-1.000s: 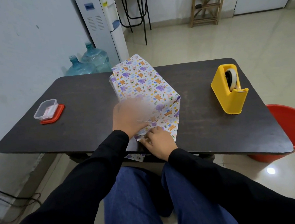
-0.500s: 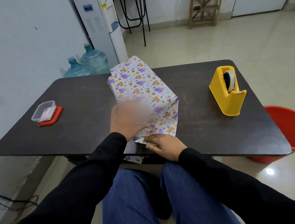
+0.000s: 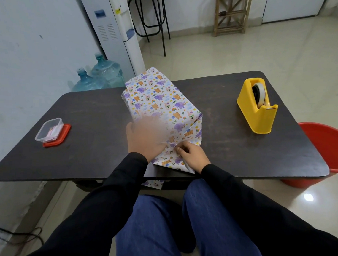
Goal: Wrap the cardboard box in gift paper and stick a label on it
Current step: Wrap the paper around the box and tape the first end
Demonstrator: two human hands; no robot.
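While the box (image 3: 158, 96) lies near the middle of the dark table (image 3: 99, 113), with one end toward the person, its top and visible sides are already covered in paper (image 3: 191, 127) printed with small animals and rainbows. At the near end the paper is not yet closed: a loose flap spreads flat on the table, and a strip of it hangs over the table's near edge.

The left hand (image 3: 144, 138) lies palm down on the near top edge of the box and presses the paper there. Its fingers are blurred, but they look stretched out rather than curled. The right hand (image 3: 192, 156) sits just beside it on the flap, with fingers curled and the fingertips pinching a fold of paper against the box's near end. The two hands almost touch.

A yellow tape dispenser (image 3: 257, 110) stands on the right part of the table, well apart from the box. On the left part a small clear tub (image 3: 49, 129) rests on its red lid (image 3: 64, 135). A red bucket (image 3: 326, 150) stands on the floor beside the table's right end, and two blue water bottles (image 3: 106, 71) stand behind the far left corner.
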